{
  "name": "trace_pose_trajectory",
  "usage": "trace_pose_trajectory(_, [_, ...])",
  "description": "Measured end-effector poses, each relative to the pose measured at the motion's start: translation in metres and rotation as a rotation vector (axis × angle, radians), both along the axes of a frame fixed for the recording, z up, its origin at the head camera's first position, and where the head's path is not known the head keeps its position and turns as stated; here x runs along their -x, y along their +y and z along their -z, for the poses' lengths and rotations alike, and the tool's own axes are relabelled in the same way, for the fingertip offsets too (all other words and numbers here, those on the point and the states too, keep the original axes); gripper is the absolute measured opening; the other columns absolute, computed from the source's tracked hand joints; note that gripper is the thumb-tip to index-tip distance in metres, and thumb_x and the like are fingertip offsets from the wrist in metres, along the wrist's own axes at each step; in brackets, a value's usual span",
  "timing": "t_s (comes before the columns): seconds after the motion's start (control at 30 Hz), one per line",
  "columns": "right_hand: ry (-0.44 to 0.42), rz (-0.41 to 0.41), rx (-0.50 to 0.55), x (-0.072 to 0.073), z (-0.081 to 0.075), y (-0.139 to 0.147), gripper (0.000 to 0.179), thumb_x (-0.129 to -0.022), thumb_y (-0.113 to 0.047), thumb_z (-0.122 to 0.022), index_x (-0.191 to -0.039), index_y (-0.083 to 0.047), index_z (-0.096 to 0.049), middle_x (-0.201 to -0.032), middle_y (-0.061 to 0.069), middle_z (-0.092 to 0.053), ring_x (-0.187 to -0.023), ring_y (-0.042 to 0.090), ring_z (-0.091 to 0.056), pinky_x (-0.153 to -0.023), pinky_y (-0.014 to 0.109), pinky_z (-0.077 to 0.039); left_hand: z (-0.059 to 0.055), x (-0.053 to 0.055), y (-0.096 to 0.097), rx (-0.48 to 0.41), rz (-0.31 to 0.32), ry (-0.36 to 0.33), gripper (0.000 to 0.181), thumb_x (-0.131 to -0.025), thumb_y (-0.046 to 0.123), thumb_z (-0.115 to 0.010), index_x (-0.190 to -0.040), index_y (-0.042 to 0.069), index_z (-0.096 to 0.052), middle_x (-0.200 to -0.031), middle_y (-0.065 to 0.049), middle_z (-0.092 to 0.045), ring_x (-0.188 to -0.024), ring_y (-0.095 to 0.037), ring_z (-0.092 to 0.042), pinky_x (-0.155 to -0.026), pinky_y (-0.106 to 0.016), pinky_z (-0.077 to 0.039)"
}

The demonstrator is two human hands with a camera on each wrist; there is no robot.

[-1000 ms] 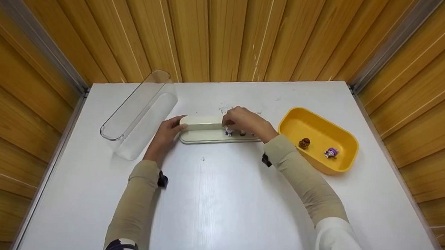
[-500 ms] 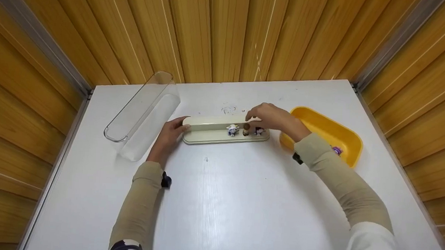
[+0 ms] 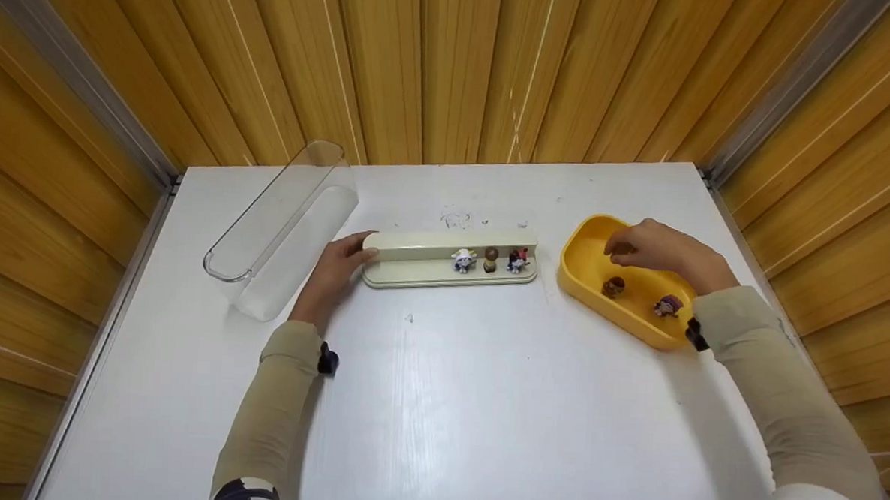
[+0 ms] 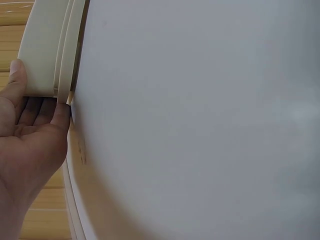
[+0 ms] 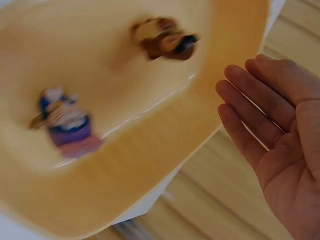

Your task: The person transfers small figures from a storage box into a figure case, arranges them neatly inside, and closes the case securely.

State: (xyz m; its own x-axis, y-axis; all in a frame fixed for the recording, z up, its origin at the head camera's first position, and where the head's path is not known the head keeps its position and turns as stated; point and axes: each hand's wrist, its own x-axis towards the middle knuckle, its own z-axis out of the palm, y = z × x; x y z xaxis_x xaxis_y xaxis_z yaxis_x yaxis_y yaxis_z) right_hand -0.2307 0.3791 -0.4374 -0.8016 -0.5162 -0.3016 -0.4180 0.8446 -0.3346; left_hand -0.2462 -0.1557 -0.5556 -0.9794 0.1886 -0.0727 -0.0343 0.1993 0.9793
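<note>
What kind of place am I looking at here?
Probably a purpose-built booth for tabletop work: wood-look panels close in the white table on three sides, with metal rails at the corners.

in front of you is a white table [image 3: 467, 431], its top glossy enough to catch a pale streak of light, with dark scuffs [image 3: 457, 220] toward the far edge. on your left, a long clear box [image 3: 280, 231] lies aslant on it. in the middle you have a cream stand [image 3: 412, 269], running from left to right. on your right sits a yellow tub [image 3: 609, 313], angled, near the stand but apart from it.
</note>
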Motion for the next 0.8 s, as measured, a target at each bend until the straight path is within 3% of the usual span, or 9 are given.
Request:
trace_pose_trajectory(0.13, [-0.096, 0.045, -0.009, 0.002, 0.005, 0.016, 0.031, -0.1, -0.013, -0.065, -0.127, 0.002, -0.067, -0.115, 0.015, -0.073, -0.105, 0.032, -0.069, -0.097, 0.053, -0.054, -0.003, 0.003, -0.001, -0.009, 0.002, 0.022, 0.045, -0.1, 0.019, -0.067, -0.141, 0.002, -0.058, -0.139, -0.015, -0.061, -0.133, -0.025, -0.054, -0.114, -0.038, -0.041])
trace_pose_trajectory(0.53, [-0.299, 0.142, 0.039, 0.012, 0.022, 0.025, 0.044, -0.096, -0.027, -0.072, -0.132, -0.001, -0.066, -0.126, 0.016, -0.07, -0.117, 0.034, -0.065, -0.106, 0.056, -0.046, -0.002, -0.001, -0.002, 0.019, 0.006, 0.011, 0.046, -0.1, 0.019, -0.067, -0.141, 0.002, -0.058, -0.139, -0.015, -0.061, -0.132, -0.025, -0.053, -0.114, -0.038, -0.04])
trace_pose_trajectory(0.8, [-0.357, 0.127, 0.069, 0.011, 0.029, 0.026, 0.04, -0.097, -0.026, -0.072, -0.129, -0.003, -0.069, -0.12, 0.01, -0.073, -0.115, 0.031, -0.067, -0.107, 0.055, -0.046, 0.001, 0.001, -0.003, 0.01, 0.009, 0.017, 0.046, -0.099, 0.021, -0.067, -0.14, 0.003, -0.059, -0.138, -0.013, -0.063, -0.131, -0.023, -0.055, -0.113, -0.037, -0.041])
